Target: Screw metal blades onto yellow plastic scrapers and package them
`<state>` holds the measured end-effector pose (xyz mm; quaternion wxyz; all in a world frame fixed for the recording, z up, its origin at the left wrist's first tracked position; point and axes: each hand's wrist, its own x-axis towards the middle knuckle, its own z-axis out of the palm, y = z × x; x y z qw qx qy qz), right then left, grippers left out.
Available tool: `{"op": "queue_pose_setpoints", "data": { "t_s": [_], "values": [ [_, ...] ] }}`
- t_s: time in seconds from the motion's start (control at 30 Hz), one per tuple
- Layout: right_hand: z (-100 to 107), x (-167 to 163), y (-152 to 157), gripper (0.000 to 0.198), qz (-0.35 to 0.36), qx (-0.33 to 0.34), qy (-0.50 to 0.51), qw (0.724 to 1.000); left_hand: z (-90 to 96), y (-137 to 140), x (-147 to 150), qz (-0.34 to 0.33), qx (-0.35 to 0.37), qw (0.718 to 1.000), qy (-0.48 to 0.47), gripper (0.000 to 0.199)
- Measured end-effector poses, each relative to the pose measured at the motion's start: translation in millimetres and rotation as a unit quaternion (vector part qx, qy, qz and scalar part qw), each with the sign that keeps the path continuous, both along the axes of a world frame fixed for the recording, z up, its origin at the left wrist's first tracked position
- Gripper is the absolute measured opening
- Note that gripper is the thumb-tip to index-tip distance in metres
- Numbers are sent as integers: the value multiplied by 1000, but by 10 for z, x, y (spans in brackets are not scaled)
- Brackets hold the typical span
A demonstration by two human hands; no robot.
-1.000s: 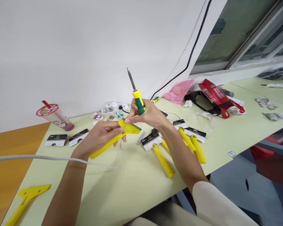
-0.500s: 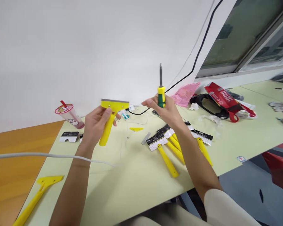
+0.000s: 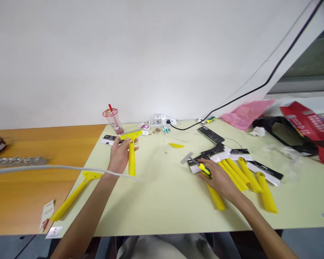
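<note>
My left hand [image 3: 119,155] is closed around a yellow scraper [image 3: 132,158], its head up and its handle pointing down above the table. In my right hand [image 3: 218,177] is a screwdriver [image 3: 205,169] with a yellow and green handle, its shaft pointing up and left. That hand is low over the carded yellow scrapers [image 3: 236,172]. By the screwdriver tip lies a flat metal blade [image 3: 185,158]. Between the hands are a yellow clamp piece [image 3: 176,145] and a tiny part [image 3: 166,153], too small to name. Another yellow scraper [image 3: 72,197] rests at the table's left.
A drink cup [image 3: 113,122] with a red straw stands at the back left. A power strip [image 3: 159,120] and a black cable [image 3: 240,97] run by the wall. Farther right are a dark phone-like device [image 3: 211,135], pink plastic [image 3: 247,114] and a red bag [image 3: 309,120].
My right hand has come down with the screwdriver from above the table to the carded scrapers. My left hand still holds its scraper. The view has turned left.
</note>
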<state>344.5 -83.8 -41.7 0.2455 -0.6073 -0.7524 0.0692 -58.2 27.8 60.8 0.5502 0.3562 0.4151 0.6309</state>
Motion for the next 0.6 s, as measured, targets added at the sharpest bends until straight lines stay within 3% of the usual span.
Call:
{"op": "queue_pose_setpoints", "data": {
  "t_s": [0.1, 0.2, 0.3, 0.4, 0.47, 0.6],
  "values": [
    [81, 187, 94, 46, -24, -21, -7, 999, -268, -147, -164, 9, -62, 998, -7, 53],
    [495, 107, 357, 54, -37, -20, -2, 999, -448, -248, -294, 26, -87, 996, -15, 55],
    [1007, -371, 795, 50, 61, -5, 50, 997, -574, -296, -392, 33, -94, 995, -12, 55],
    [1274, -1165, 1409, 54, 151, -19, 86, 985, -681, -313, -461, 40, -90, 995, -22, 55],
    [1235, -1757, 1866, 55, 204, -48, 79, 975, -742, -317, -491, 53, -87, 994, -37, 54],
    [825, -2715, 2609, 54, 270, -100, 22, 957, -822, -320, -532, 72, -87, 992, -60, 51]
  ]
}}
